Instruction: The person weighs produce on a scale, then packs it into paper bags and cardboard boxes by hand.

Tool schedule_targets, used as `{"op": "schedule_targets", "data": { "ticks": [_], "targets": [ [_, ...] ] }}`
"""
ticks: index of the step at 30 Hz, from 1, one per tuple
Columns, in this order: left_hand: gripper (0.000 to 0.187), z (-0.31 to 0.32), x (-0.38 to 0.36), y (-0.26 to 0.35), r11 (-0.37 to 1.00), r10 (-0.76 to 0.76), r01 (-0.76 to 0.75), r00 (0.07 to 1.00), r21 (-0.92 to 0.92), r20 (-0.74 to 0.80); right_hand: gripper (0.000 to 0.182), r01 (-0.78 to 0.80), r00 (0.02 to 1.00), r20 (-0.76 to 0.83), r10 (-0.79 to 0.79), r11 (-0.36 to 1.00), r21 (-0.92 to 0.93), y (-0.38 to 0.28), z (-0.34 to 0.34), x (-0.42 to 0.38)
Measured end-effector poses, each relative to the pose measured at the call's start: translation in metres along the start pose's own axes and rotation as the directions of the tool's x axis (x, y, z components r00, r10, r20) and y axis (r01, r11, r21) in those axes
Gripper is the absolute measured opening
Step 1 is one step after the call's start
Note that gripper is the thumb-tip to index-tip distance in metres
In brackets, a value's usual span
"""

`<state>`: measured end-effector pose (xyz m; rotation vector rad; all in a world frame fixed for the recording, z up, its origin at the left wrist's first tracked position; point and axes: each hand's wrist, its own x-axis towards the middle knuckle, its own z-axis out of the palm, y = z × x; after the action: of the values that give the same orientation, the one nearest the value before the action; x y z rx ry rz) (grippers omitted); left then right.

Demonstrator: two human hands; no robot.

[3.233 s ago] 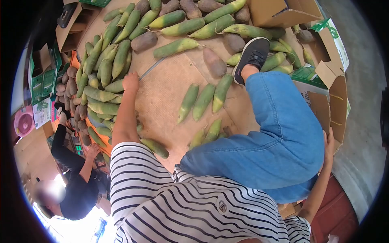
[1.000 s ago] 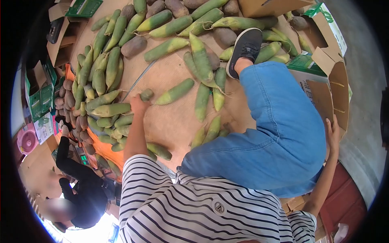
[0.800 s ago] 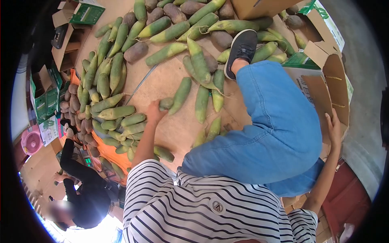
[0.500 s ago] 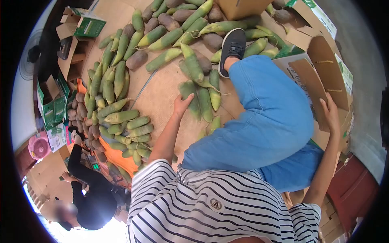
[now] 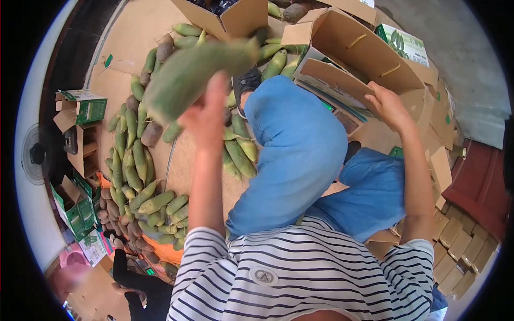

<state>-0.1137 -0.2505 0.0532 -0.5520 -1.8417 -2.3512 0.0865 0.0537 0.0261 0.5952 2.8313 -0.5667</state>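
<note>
My left hand (image 5: 206, 115) is raised in front of me and grips a large green radish (image 5: 187, 80) near its underside. Motion blurs both the radish and my fingers. My right hand (image 5: 390, 107) has its fingers curled over the rim of a cardboard box (image 5: 337, 80) with rope handles, which lies tilted open on my right. Below my left hand several green radishes (image 5: 241, 158) lie on the brown floor covering, close to my knee.
A pile of green radishes (image 5: 140, 160) spreads on the left, with dark reddish roots (image 5: 111, 208) beyond it. A small scale (image 5: 345, 122) stands beside the tilted box. Another carton (image 5: 243, 21) stands ahead. A co-worker in black (image 5: 152, 294) sits at lower left.
My left hand has lifted a green radish from the floor and moved it up. The tilted box and my right hand appear farther up and left, as my view has turned right.
</note>
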Motion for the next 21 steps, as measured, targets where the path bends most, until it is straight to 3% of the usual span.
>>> {"op": "schedule_targets", "data": {
  "ticks": [1,2,3,5,6,7,8,10,12,13,14,15,16,17,18,21],
  "targets": [
    [0.024,0.032,0.01,0.012,0.997,0.079,-0.081,0.994,0.02,0.075,0.021,0.014,1.0,-0.013,-0.015,1.0,-0.02,0.002,0.002,0.0],
    [0.02,0.062,0.015,0.013,0.984,0.109,-0.084,0.982,-0.158,0.155,0.02,0.028,0.999,-0.021,-0.029,0.999,-0.042,0.004,0.002,-0.001],
    [0.027,0.081,0.023,0.002,0.943,0.261,-0.312,0.91,0.114,0.323,0.02,0.027,0.999,-0.017,-0.027,0.999,-0.044,0.004,-0.001,-0.002],
    [0.049,0.133,0.033,-0.007,0.943,0.185,-0.294,0.853,0.156,0.488,0.02,0.036,0.999,-0.006,-0.037,0.999,-0.034,0.001,0.0,-0.001],
    [0.048,0.152,0.032,-0.005,0.858,0.276,-0.461,0.787,0.227,0.552,0.02,0.04,0.997,-0.06,-0.042,0.999,-0.026,0.0,0.003,-0.003],
    [0.045,0.168,0.031,-0.018,0.784,0.277,-0.565,0.689,0.257,0.67,0.021,0.046,0.993,-0.11,-0.047,0.999,-0.013,0.002,0.006,-0.007],
    [0.046,0.175,0.029,-0.029,0.661,0.234,-0.704,0.521,0.259,0.821,0.021,0.051,0.986,-0.161,-0.051,0.999,0.001,0.001,0.01,-0.008],
    [0.047,0.166,0.023,-0.026,0.731,0.072,-0.626,0.468,0.273,0.881,0.022,0.063,0.995,-0.074,-0.064,0.998,-0.011,-0.003,0.007,-0.003],
    [0.046,0.137,0.033,-0.034,0.844,0.219,-0.509,0.618,0.171,0.755,0.023,0.035,0.999,0.013,-0.035,0.999,-0.017,-0.003,0.001,-0.01],
    [0.044,0.109,0.037,-0.025,0.869,0.078,-0.381,0.735,0.315,0.674,0.023,0.05,0.999,0.016,-0.05,0.999,0.007,-0.006,-0.001,-0.011],
    [0.043,0.081,0.044,-0.06,0.839,0.115,-0.385,0.815,0.384,0.568,0.022,0.07,0.997,-0.018,-0.07,0.998,0.0,-0.002,0.001,-0.012],
    [0.037,0.046,0.045,-0.075,0.861,-0.086,-0.173,0.877,0.477,0.473,0.021,0.093,0.994,-0.049,-0.094,0.996,-0.004,0.002,0.005,-0.012],
    [0.037,0.003,0.042,-0.101,0.798,-0.065,-0.184,0.92,0.574,0.385,0.02,0.119,0.99,-0.079,-0.12,0.993,-0.009,0.004,0.01,-0.011],
    [0.038,-0.042,0.034,-0.131,0.666,-0.147,-0.128,0.944,0.735,0.297,0.02,0.099,0.992,-0.074,-0.098,0.995,-0.002,0.005,0.012,-0.01],
    [0.039,-0.085,0.023,-0.153,0.424,-0.247,-0.111,0.941,0.899,0.233,0.02,0.076,0.995,-0.068,-0.076,0.997,0.0,0.005,0.011,-0.01],
    [0.05,-0.161,-0.032,-0.195,0.198,-0.376,0.157,0.924,0.968,-0.073,0.02,0.025,1.0,0.002,-0.025,1.0,-0.002,-0.004,0.003,-0.01]
  ]
}}
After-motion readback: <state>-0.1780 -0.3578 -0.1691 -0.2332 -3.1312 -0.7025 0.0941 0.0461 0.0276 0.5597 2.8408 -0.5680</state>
